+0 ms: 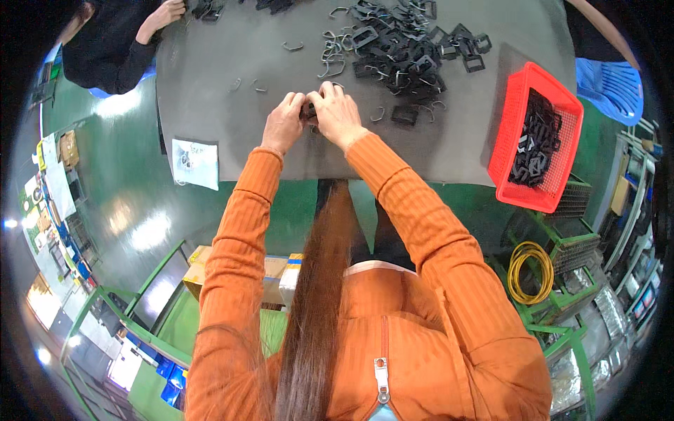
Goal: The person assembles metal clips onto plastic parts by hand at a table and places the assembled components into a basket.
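Note:
My left hand and my right hand meet over the near part of the grey table. Pinched between their fingertips is a small black part; the fingers cover most of it, so its full shape is hidden. Beyond my right hand lies a heap of black rectangular frame pieces. Bent metal wire clips lie along the heap's left side, and a few loose ones sit nearer my hands. One black piece rests apart from the heap, to the right of my right hand.
A red plastic basket holding black parts stands at the table's right edge. A white printed packet lies at the near left corner. Another person's hand rests at the far left. A blue chair and coiled yellow hose are on the right.

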`<state>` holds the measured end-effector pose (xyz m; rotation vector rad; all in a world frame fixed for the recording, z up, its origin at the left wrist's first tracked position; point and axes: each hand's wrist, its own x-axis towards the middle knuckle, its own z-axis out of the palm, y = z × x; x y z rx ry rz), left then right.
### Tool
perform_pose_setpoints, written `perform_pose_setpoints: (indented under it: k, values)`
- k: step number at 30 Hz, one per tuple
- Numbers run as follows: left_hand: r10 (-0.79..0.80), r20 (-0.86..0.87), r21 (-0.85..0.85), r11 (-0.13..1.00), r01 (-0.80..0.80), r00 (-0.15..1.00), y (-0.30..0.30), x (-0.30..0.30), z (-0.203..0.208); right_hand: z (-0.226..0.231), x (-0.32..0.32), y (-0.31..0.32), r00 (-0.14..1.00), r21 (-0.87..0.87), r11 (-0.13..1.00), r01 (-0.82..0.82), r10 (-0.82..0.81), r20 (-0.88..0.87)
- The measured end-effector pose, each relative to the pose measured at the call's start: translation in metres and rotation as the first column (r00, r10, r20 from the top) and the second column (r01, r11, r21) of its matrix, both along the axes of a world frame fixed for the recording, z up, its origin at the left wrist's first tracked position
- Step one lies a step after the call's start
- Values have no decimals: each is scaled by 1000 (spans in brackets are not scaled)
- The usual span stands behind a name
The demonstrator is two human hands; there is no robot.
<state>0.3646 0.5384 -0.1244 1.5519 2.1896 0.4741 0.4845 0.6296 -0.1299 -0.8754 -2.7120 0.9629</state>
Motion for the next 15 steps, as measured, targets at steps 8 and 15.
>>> perform_pose_setpoints:
  k: [8, 15]
  values:
    - [394, 555, 57, 860, -507, 733, 8, 15, 10, 32, 31, 23, 972, -179, 955, 236, -228, 65]
    - [-48, 833, 232, 935, -269, 552, 137, 213, 72, 91, 251, 87, 483, -335, 482, 809, -871, -88]
